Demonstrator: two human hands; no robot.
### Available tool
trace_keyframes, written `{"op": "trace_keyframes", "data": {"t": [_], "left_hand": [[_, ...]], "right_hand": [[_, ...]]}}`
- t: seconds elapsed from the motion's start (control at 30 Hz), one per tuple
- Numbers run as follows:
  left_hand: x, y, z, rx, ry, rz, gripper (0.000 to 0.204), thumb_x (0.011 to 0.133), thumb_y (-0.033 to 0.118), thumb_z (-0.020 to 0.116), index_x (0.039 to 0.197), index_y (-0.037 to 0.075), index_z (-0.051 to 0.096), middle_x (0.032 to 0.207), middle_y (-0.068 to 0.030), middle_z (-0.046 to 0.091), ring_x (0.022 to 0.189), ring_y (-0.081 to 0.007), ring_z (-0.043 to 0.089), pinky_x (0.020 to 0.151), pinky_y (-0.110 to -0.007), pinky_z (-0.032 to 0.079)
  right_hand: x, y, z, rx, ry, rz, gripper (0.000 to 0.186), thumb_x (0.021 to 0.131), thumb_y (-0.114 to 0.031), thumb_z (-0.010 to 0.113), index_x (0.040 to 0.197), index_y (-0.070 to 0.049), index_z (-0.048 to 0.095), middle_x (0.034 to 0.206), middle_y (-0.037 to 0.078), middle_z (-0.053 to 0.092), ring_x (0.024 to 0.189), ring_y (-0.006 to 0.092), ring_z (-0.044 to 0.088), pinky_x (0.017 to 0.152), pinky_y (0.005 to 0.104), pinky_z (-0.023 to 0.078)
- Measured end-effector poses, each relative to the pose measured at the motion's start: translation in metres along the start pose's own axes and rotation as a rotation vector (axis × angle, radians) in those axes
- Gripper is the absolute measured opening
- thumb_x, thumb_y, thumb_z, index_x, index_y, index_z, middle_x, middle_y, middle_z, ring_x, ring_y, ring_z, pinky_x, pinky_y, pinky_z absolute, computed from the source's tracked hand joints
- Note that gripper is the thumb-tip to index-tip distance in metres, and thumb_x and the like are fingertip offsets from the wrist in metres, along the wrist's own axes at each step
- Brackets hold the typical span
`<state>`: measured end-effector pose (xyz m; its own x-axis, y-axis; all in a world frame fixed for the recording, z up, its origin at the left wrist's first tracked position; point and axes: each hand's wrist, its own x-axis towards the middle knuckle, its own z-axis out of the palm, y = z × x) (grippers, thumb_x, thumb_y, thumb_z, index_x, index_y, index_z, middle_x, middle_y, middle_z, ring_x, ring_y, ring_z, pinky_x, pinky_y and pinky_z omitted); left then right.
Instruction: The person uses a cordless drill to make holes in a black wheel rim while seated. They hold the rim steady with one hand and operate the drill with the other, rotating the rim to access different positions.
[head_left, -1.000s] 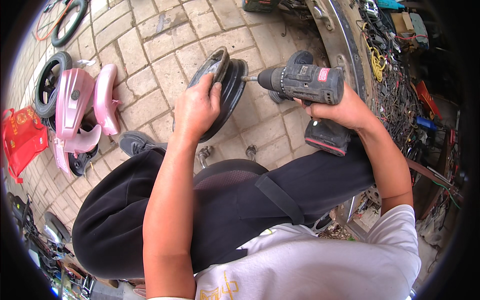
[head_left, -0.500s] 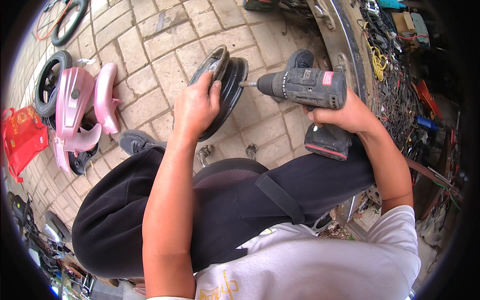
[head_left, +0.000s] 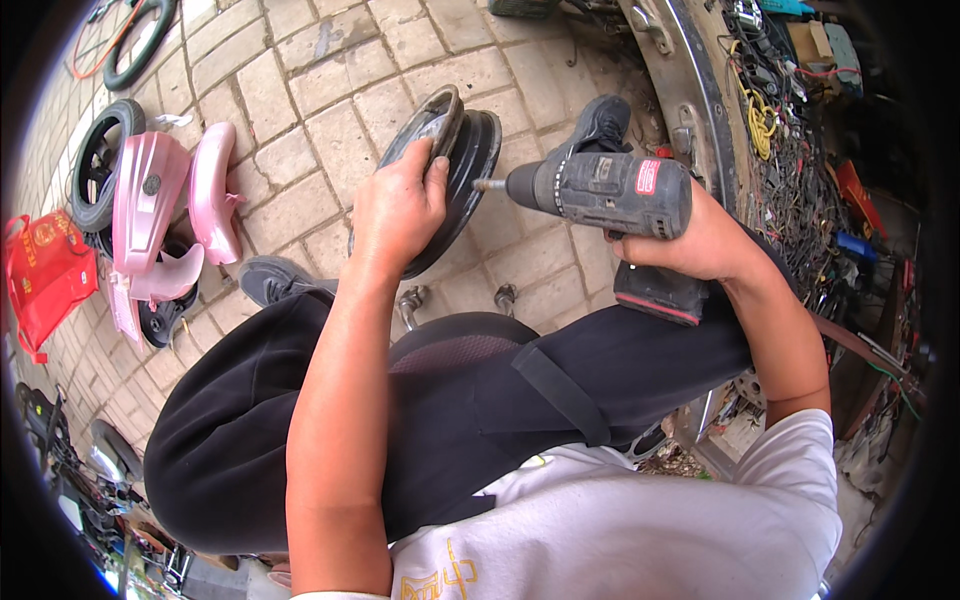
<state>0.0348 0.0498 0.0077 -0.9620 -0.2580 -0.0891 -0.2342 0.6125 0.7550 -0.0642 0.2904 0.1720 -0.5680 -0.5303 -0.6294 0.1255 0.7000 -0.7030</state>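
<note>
My left hand (head_left: 402, 205) is closed on the edge of a black wheel rim (head_left: 474, 165), thumb and fingers hooked over its near flange. The rim is held up on its side above the paving, its other flange facing right. In my right hand (head_left: 680, 240) is a black cordless drill (head_left: 610, 190), gripped by the handle and pointing left. A metal socket bit (head_left: 488, 185) sticks out of its chuck, its tip at the right side of the rim. Whether the tip touches the rim I cannot tell. The drill's battery (head_left: 660, 293) hangs over my right thigh.
Pink plastic fairings (head_left: 148, 200), a black tyre (head_left: 105, 150) and a red bag (head_left: 48, 280) lie on the brick paving to the left. A metal-edged bench (head_left: 690, 110) heaped with wires and tools runs along the right. Metal stool feet (head_left: 411, 303) show between my legs.
The drill has come down slightly and tilted, so its bit sits lower against the rim's right side. The rim has shifted a little to the right with my left hand.
</note>
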Motion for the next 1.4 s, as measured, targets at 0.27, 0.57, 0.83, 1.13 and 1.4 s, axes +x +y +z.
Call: {"op": "trace_keyframes", "data": {"t": [0.27,0.57,0.83,1.13,1.4], "left_hand": [[0.002,-0.001,0.005,0.008,0.04,0.01,0.029,0.097,0.028,0.058,0.116,0.008,0.064,0.089,-0.0226,0.07,0.086,-0.0439,0.067,0.075,-0.053,0.052],[0.006,0.0,0.006,-0.004,0.01,-0.047,0.031,0.098,0.029,0.056,0.117,0.006,0.063,0.089,-0.0241,0.07,0.087,-0.0453,0.066,0.077,-0.053,0.052],[0.009,0.003,0.01,-0.006,0.027,-0.035,0.031,0.098,0.029,0.056,0.119,0.007,0.063,0.09,-0.0239,0.07,0.088,-0.0448,0.067,0.077,-0.053,0.052],[0.019,0.005,0.012,-0.091,0.016,-0.096,0.034,0.097,0.029,0.058,0.121,0.005,0.064,0.092,-0.0255,0.07,0.09,-0.0447,0.067,0.08,-0.051,0.053],[0.053,-0.012,0.001,-0.774,-0.027,-0.374,0.039,0.092,0.012,0.062,0.128,-0.005,0.058,0.106,-0.0153,0.071,0.09,-0.0196,0.067,0.081,-0.033,0.053]], "right_hand": [[-0.003,0.002,0.012,-0.081,0.009,-0.145,0.037,0.071,0.0,0.074,0.107,0.001,0.064,0.09,0.003,0.066,0.084,0.0107,0.059,0.079,0.0306,0.051],[-0.002,0.003,0.013,-0.251,-0.014,-0.224,0.04,0.071,0.001,0.075,0.11,0.0,0.065,0.089,0.002,0.066,0.083,0.0091,0.059,0.082,0.0281,0.051],[-0.006,0.001,0.012,-0.073,0.033,-0.084,0.03,0.071,-0.004,0.073,0.099,0.0,0.063,0.087,0.005,0.061,0.079,0.0139,0.057,0.076,0.032,0.049],[-0.011,-0.001,0.01,-0.165,0.008,-0.091,0.037,0.071,-0.003,0.077,0.106,0.0,0.064,0.096,0.004,0.065,0.086,0.0117,0.059,0.083,0.0301,0.05],[0.004,-0.001,-0.002,0.364,0.4,-0.048,0.028,0.078,-0.006,0.067,0.104,0.004,0.067,0.087,0.008,0.067,0.065,0.0133,0.06,0.062,0.0288,0.051]]}}
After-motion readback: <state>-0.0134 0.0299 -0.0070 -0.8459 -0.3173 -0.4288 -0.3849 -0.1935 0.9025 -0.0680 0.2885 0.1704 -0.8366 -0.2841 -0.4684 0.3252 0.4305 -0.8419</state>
